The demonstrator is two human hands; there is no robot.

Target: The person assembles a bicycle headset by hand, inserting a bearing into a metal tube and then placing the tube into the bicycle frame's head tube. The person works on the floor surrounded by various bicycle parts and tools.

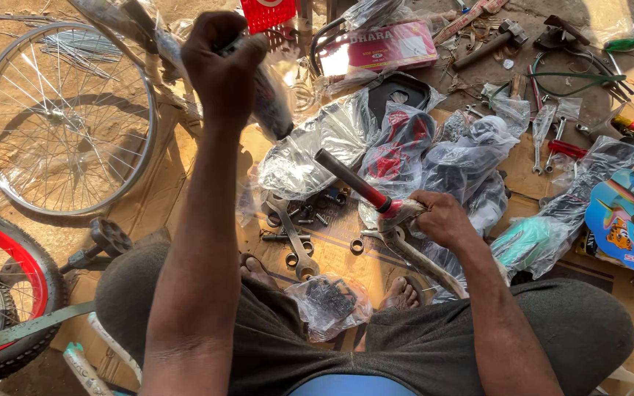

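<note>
The right hand [442, 218] is closed tight around a plastic-wrapped metal bike part [412, 242], low in front of the person's knees, with a dark tube with a red collar [354, 181] sticking up and away from the fist toward the left. The left hand [221, 66] is raised high, fist shut around a dark part in clear wrapping [269, 99] whose lower end hangs down toward the cardboard. Between the bare feet sits a small clear bag [329, 304] holding dark small pieces. Just beyond it, on the flattened cardboard [155, 198], lie a flat spanner [293, 238] and a scatter of nuts, washers and bolts [317, 213]. Further out, a heap of plastic bags [405, 147] covers black, red and grey bike parts, crowding the space right behind the right hand. To the left a bare spoked rim [64, 117] lies flat on the dirt, and a wheel with a red rim and black tyre [9, 286] pokes in at the lower left, with a pedal [108, 238] beside it. At the far right rests a bright blue cartoon plate [629, 220], and a hammer [489, 42] lies among loose tools at the top.
</note>
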